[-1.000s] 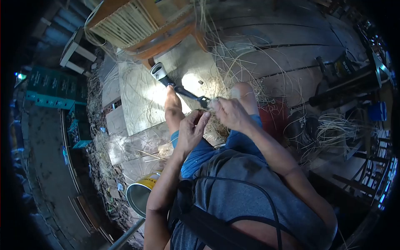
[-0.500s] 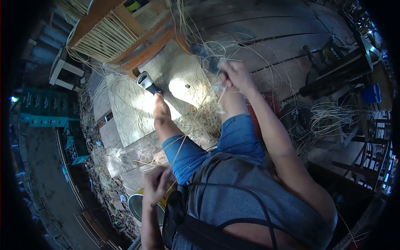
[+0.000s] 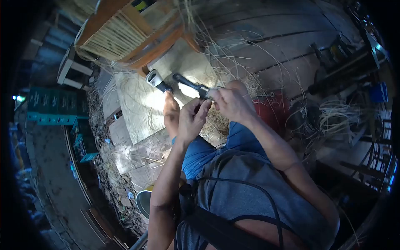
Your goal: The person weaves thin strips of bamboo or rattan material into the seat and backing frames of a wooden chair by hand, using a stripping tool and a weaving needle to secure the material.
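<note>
As my right hand clamps dark-handled knife above knee, left hand fingers pinch together just beside it, fibre too fine to tell; reckon shallow cutting angle, thumb clear, steady pull.

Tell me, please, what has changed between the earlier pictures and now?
The left hand rose from beside the yellow tin, and the right hand drew back from its outstretched reach. They now meet above the knees. The right hand holds the dark-handled tool as before. The woven chair frame and the tin stayed put.
</note>
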The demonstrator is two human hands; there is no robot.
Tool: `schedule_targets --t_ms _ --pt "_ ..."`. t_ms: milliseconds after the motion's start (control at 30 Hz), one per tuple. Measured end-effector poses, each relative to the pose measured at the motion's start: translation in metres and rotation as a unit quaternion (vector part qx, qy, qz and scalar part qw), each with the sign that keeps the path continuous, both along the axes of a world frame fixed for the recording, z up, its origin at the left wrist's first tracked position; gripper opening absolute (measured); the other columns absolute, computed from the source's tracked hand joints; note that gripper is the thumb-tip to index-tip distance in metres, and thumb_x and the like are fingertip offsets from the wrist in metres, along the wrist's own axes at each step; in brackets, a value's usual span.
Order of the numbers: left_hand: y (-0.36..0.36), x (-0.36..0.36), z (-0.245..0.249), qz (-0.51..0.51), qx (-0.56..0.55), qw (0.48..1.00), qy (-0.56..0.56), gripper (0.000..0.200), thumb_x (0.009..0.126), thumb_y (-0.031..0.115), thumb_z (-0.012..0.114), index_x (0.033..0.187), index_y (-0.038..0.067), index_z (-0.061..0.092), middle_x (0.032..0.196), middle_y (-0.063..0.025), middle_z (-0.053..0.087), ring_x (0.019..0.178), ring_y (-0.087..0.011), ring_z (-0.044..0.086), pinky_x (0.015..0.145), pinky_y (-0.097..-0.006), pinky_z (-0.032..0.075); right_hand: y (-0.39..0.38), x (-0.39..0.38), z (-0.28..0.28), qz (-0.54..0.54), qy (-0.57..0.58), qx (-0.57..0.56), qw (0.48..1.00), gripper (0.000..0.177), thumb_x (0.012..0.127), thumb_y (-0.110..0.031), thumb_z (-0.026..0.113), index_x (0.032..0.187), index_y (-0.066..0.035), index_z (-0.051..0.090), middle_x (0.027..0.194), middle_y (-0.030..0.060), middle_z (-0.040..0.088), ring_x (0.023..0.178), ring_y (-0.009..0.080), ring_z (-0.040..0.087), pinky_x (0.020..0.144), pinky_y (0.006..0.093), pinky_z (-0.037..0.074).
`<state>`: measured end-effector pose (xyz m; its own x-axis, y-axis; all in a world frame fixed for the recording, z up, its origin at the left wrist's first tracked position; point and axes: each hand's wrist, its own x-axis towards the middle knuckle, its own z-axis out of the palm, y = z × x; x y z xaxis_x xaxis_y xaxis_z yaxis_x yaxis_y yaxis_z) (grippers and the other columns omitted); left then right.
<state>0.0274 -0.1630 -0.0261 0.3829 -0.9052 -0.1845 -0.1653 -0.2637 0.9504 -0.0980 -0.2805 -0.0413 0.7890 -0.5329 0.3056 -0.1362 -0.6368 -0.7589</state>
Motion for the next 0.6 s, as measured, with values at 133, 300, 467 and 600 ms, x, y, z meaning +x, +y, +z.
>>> schedule_targets --t_ms 133,300,467,600 --pt "0.014 -0.011 0.008 -0.021 -0.044 0.972 -0.232 0.027 0.093 0.019 0.055 0.077 -0.002 0.056 0.055 -0.0092 0.05 0.048 -0.0138 0.045 0.046 -0.0295 0.036 0.007 0.003 -0.014 -0.003 0.035 0.078 0.996 0.022 0.093 -0.02 0.048 0.086 -0.003 0.06 0.066 0.0213 0.06 0.063 0.0373 0.062 0.056 0.0455 0.046" --pt "0.062 -0.01 0.022 -0.007 -0.025 0.975 -0.222 0.019 0.091 0.014 0.055 0.083 -0.002 0.06 0.064 -0.0146 0.056 0.054 -0.0239 0.053 0.053 -0.0327 0.042 -0.039 0.008 -0.009 -0.068 -0.025 0.072 0.995 0.031 0.096 -0.024 0.047 0.081 -0.004 0.066 0.058 0.0065 0.059 0.054 0.0124 0.059 0.05 0.0297 0.046" --pt "0.158 -0.007 0.063 0.025 0.116 0.991 -0.054 0.019 0.088 0.017 0.061 0.088 -0.002 0.062 0.071 -0.0139 0.062 0.062 -0.0216 0.061 0.058 -0.0302 0.046 -0.118 -0.001 0.003 -0.142 -0.006 0.069 0.987 0.034 0.096 -0.028 0.046 0.082 -0.002 0.064 0.059 0.0082 0.059 0.055 0.017 0.06 0.054 0.0325 0.046" --pt "0.148 0.023 0.045 -0.128 0.226 0.923 -0.285 0.039 0.082 0.03 0.07 0.105 0.0 0.062 0.094 -0.0194 0.065 0.089 -0.0372 0.063 0.076 -0.0415 0.05 -0.069 0.006 0.026 -0.097 -0.033 0.021 0.995 0.032 0.096 -0.026 0.046 0.085 -0.001 0.063 0.06 0.0104 0.059 0.057 0.0214 0.061 0.056 0.0332 0.047"
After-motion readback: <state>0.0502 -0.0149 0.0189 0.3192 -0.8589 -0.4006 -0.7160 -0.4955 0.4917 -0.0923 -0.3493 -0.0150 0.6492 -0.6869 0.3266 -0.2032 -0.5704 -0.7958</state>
